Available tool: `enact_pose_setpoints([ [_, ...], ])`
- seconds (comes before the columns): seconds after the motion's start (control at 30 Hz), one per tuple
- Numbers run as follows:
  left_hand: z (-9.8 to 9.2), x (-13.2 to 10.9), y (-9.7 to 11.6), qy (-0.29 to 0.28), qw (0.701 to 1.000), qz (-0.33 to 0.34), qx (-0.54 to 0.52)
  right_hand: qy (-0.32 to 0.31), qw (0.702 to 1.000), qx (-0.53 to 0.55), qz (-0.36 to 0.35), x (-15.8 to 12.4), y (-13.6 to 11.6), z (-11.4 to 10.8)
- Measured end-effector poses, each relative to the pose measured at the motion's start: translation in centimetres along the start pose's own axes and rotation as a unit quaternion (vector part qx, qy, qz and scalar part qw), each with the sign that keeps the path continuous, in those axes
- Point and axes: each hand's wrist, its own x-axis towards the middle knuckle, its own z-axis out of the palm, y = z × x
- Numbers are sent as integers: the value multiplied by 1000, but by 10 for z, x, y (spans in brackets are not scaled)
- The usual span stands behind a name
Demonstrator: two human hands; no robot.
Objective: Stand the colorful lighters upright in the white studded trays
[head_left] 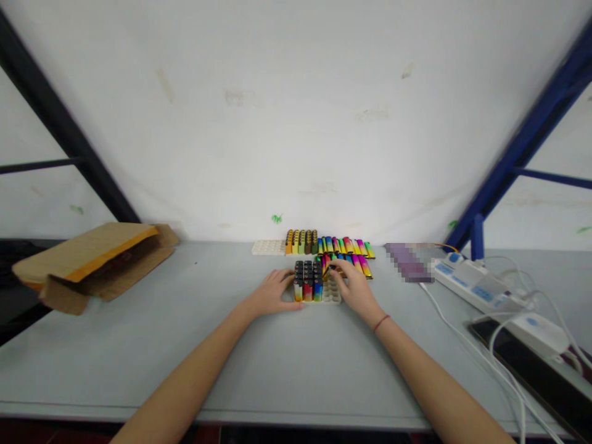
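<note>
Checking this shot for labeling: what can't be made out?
Near white tray's left end: head view, hidden by standing lighters and left hand.
Right hand's grip: head view, too small and blurred.
Purplish patch: head view, pixelated.
Dark slab: head view, cut off by the frame edge, lower right.

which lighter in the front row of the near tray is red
The middle lighter of the three: its body is mostly red, between a pale-and-yellow one and a blue one.
</note>
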Motion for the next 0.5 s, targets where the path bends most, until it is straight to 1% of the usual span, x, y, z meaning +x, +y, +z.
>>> enact_pose_setpoints([
  [0.17,0,0,0,-1,1000,-2,1,-35,996,-73,-31,-1,1,-1],
  [0.27,1,0,0,-2,1000,-2,3,-66,986,-146,-48,-1,2,-1],
  [0.37,1,1,-1,-2,1000,-3,1,-84,972,-213,-52,2,7,-6],
  [0.43,1,1,-2,-2,1000,-2,-1,-75,965,-248,-26,4,14,-14],
  [0.5,1,1,-2,-2,1000,1,-1,-45,958,-281,37,6,23,-24],
])
